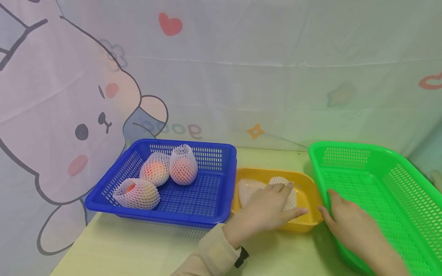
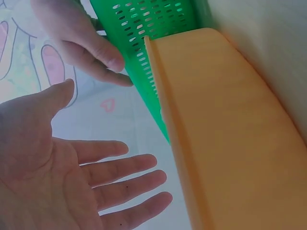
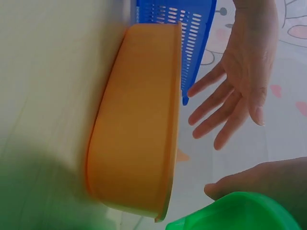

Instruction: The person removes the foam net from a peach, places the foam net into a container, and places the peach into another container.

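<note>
A yellow tray (image 1: 306, 191) stands between a blue basket (image 1: 207, 191) and a green basket (image 1: 380, 191) on a pale table. Two white foam nets (image 1: 248, 188) lie in the tray. My left hand (image 1: 276, 203) reaches over the tray with straight fingers, which lie on the right-hand net (image 1: 279, 180). In the left wrist view that hand (image 2: 96, 182) shows an open palm beside the yellow tray (image 2: 220, 124). My right hand (image 1: 342, 218) rests on the green basket's left rim, thumb outside, fingers inside. It holds nothing.
Three net-wrapped fruits (image 1: 155, 168) lie in the blue basket's left half. The green basket holds nothing that I can see. A cloth backdrop (image 1: 86, 115) with a cartoon rabbit hangs close behind the table (image 1: 138, 249).
</note>
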The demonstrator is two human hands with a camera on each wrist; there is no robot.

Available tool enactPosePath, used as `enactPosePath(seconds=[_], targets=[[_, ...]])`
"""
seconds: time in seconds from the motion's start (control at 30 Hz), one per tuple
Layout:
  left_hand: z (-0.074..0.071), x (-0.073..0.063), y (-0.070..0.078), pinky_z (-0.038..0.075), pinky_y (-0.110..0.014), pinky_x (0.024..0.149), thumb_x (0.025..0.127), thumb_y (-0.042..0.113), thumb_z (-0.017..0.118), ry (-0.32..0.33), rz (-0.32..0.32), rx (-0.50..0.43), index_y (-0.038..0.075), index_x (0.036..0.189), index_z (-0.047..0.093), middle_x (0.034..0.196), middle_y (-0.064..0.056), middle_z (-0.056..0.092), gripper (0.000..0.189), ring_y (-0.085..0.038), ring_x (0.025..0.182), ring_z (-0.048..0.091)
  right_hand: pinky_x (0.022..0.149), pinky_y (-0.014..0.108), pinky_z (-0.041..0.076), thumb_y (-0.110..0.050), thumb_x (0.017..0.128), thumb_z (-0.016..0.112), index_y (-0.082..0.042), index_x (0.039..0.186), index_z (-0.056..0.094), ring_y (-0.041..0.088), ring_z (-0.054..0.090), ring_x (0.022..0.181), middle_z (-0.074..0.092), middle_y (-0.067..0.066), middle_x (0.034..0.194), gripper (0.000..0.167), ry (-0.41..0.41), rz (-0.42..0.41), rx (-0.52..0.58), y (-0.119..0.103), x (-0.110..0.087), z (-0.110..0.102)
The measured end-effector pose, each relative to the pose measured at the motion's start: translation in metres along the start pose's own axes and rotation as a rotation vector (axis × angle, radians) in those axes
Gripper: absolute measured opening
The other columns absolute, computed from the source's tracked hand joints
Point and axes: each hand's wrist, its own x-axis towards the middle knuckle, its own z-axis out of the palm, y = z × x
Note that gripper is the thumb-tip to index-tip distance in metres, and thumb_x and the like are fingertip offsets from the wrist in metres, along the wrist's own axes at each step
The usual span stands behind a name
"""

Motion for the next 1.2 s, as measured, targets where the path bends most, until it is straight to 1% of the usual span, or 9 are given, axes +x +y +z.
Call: enactPosePath(seconds=[0.13, 0.27, 0.4, 0.47, 0.57, 0.77, 0.97, 1.07, 1.2], targets=[[-0.003, -0.002, -0.001, 0.041, -0.037, 0.11, 0.092, 0.07, 0.032, 0.005, -0.006, -0.019, 0.018, 0.151, 0.029, 0.151, 0.002, 0.043, 0.078, -0.017, 0.139, 0.041, 0.064, 0.059, 0.052, -0.022, 0.096, 0.053, 0.017, 0.132, 0.038, 0.052, 0.061, 0.096, 0.058, 0.039, 0.116, 0.054, 0.008, 0.0, -0.008, -0.002, 0.0, 0.002], [-0.005, -0.003, -0.002, 0.041, -0.038, 0.11, 0.092, 0.07, 0.031, 0.015, -0.007, -0.025, 0.019, 0.152, 0.028, 0.15, 0.001, 0.043, 0.079, -0.017, 0.139, 0.041, 0.059, 0.058, 0.052, -0.019, 0.098, 0.049, 0.017, 0.134, 0.036, 0.051, 0.063, 0.091, 0.06, 0.037, 0.112, 0.052, -0.014, 0.005, -0.026, -0.002, 0.0, 0.005], [-0.007, -0.003, -0.003, 0.042, -0.039, 0.109, 0.092, 0.07, 0.031, 0.026, -0.01, -0.026, 0.019, 0.152, 0.029, 0.15, 0.001, 0.043, 0.079, -0.017, 0.139, 0.042, 0.051, 0.052, 0.051, -0.017, 0.098, 0.048, 0.018, 0.133, 0.034, 0.044, 0.066, 0.077, 0.063, 0.036, 0.106, 0.052, -0.018, -0.011, -0.033, -0.001, -0.001, 0.006], [-0.008, -0.004, -0.004, 0.042, -0.039, 0.109, 0.092, 0.07, 0.032, 0.031, -0.013, -0.027, 0.019, 0.152, 0.029, 0.15, 0.001, 0.044, 0.078, -0.016, 0.139, 0.042, 0.047, 0.048, 0.049, -0.015, 0.097, 0.049, 0.018, 0.133, 0.034, 0.04, 0.066, 0.069, 0.064, 0.035, 0.103, 0.051, -0.009, -0.021, -0.035, -0.002, -0.002, 0.007], [-0.009, -0.004, -0.004, 0.04, -0.037, 0.111, 0.092, 0.069, 0.033, 0.032, -0.016, -0.036, 0.019, 0.152, 0.029, 0.15, 0.001, 0.044, 0.078, -0.017, 0.139, 0.042, 0.043, 0.044, 0.047, -0.014, 0.096, 0.051, 0.018, 0.133, 0.034, 0.035, 0.064, 0.062, 0.064, 0.034, 0.1, 0.051, 0.004, -0.034, -0.043, -0.001, -0.002, 0.008], [-0.013, -0.006, -0.006, 0.039, -0.035, 0.111, 0.092, 0.068, 0.034, 0.037, -0.017, -0.055, 0.019, 0.152, 0.028, 0.15, 0.0, 0.043, 0.077, -0.017, 0.138, 0.043, 0.043, 0.042, 0.047, -0.012, 0.095, 0.052, 0.018, 0.133, 0.033, 0.033, 0.063, 0.059, 0.065, 0.032, 0.096, 0.052, 0.015, -0.049, -0.058, -0.001, -0.001, 0.011], [-0.018, -0.011, -0.006, 0.041, -0.036, 0.11, 0.093, 0.066, 0.038, 0.04, 0.01, -0.074, 0.02, 0.152, 0.027, 0.15, -0.001, 0.043, 0.076, -0.019, 0.137, 0.045, 0.043, 0.042, 0.047, -0.011, 0.095, 0.051, 0.018, 0.133, 0.031, 0.034, 0.063, 0.062, 0.065, 0.031, 0.092, 0.052, 0.021, -0.051, -0.065, -0.001, -0.002, 0.013], [-0.02, -0.014, -0.006, 0.042, -0.037, 0.109, 0.093, 0.065, 0.039, 0.045, 0.024, -0.085, 0.02, 0.153, 0.026, 0.15, -0.001, 0.044, 0.075, -0.02, 0.136, 0.046, 0.042, 0.042, 0.046, -0.012, 0.095, 0.05, 0.017, 0.134, 0.03, 0.034, 0.062, 0.06, 0.064, 0.031, 0.092, 0.052, 0.013, -0.041, -0.062, 0.0, -0.002, 0.014], [-0.026, -0.019, -0.004, 0.043, -0.037, 0.109, 0.094, 0.063, 0.04, 0.056, 0.03, -0.089, 0.021, 0.153, 0.025, 0.149, 0.0, 0.045, 0.074, -0.019, 0.135, 0.047, 0.04, 0.04, 0.043, -0.011, 0.096, 0.049, 0.016, 0.134, 0.029, 0.03, 0.059, 0.055, 0.064, 0.03, 0.089, 0.052, 0.016, -0.041, -0.058, 0.0, -0.002, 0.015]])
